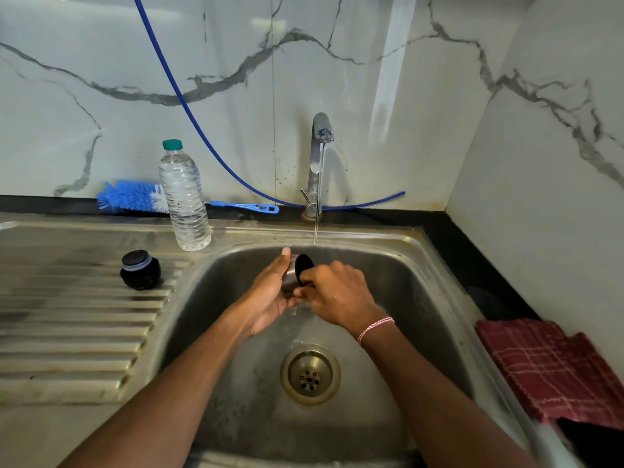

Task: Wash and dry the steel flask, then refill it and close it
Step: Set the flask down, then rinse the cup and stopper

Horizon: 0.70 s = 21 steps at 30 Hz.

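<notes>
1. Left hand point(270, 292) cups the steel flask point(289, 276) from the left side, fingers wrapped around its body – thumb up near the top
2. Right hand point(337, 295) closes on the same flask from the right, fingertips pressed at its lower edge; a pink thread band sits on that wrist
3. Flask is held over the sink point(422, 265) basin, its dark mouth tilted toward the tap point(319, 163), which runs a thin stream just behind it
4. Black flask cap point(140, 270) stands on the ribbed drainboard to the left, well apart
5. Plastic water bottle point(184, 197) stands upright near the basin's back-left corner – a blue bottle brush point(135, 195) lies behind it
6. Red checked cloth point(553, 369) lies on the desk at right
</notes>
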Available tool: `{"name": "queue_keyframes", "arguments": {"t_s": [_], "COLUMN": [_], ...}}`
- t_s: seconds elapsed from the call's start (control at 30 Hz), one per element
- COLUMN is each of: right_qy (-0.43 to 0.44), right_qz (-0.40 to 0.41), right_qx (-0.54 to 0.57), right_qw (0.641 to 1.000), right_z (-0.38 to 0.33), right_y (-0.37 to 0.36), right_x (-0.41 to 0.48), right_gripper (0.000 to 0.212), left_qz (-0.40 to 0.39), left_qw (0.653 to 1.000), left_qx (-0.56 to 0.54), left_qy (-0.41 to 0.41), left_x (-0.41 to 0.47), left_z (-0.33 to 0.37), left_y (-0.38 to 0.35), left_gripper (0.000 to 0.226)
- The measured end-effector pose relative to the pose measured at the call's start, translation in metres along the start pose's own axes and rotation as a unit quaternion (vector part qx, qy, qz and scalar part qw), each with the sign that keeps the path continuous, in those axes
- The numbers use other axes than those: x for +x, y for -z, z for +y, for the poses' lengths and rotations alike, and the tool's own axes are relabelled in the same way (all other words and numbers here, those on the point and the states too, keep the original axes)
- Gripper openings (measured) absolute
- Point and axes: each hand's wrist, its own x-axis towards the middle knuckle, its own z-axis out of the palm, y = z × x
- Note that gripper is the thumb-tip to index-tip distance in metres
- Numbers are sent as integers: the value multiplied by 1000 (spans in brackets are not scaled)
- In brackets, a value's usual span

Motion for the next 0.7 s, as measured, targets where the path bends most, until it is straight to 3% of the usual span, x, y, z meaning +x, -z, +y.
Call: {"name": "queue_keyframes", "arguments": {"t_s": [0.03, 0.07, 0.13, 0.17, 0.2, 0.23, 0.27, 0.3, 0.33, 0.37, 0.4, 0.43, 0.47, 0.5, 0.57, 0.63, 0.7], "right_qy": [-30, -82, -176, -189, -182, -149, -96, -40, 8, 34, 37, 24, -2, -36, -103, -150, -179], "right_qz": [10, 17, 23, 25, 20, 7, -16, -43, -64, -77, -64, -38, -22, -8, -18, -30, -37], "right_qx": [104, 260, 564, 632, 645, 618, 528, 362, 161, 3, -65, -49, 39, 180, 457, 592, 639], "right_qw": [994, 962, 807, 751, 742, 772, 844, 930, 985, 996, 995, 998, 999, 983, 883, 791, 747], "right_z": [-3, -8, -19, -22, -24, -25, -24, -21, -16, -11, -6, -3, -1, 1, -4, -11, -19], "right_y": [-1, -1, 0, 0, -1, -2, -2, -3, -4, -5, -9, -11, -14, -17, -19, -16, -13], "right_x": [-1, -1, -1, 0, 0, 0, -1, -1, -1, -2, -1, -1, 0, 2, 6, 6, 4], "right_gripper": [19, 23, 24, 24, 23, 21, 18, 15, 18, 23, 26, 24, 20, 15, 7, 15, 21], "left_qz": [-18, -28, -19, -3, 21, 46, 69, 92, 106, 107, 90, 61, 29, 9, 16, 60, 103], "left_qw": [1000, 999, 998, 997, 995, 994, 993, 994, 994, 994, 995, 996, 998, 999, 996, 980, 965], "left_qx": [-7, -9, 2, 18, 37, 48, 41, 23, 3, -16, -29, -34, -30, -9, 90, 190, 237], "left_qy": [-14, -31, -58, -73, -85, -90, -82, -58, -24, 10, 35, 49, 53, 48, 21, -13, -37], "left_x": [0, 1, 2, 2, 3, 4, 5, 5, 4, 4, 4, 3, 4, 5, 6, 7, 5], "left_z": [-1, -1, -2, -2, -2, -2, -3, -4, -4, -5, -5, -4, -4, -3, 0, 2, 6], "left_y": [1, -1, -6, -7, -9, -7, -5, -2, 1, 3, 4, 4, 4, 4, 6, 9, 12], "left_gripper": [43, 42, 38, 36, 36, 38, 41, 44, 48, 52, 56, 60, 61, 58, 51, 47, 45]}}
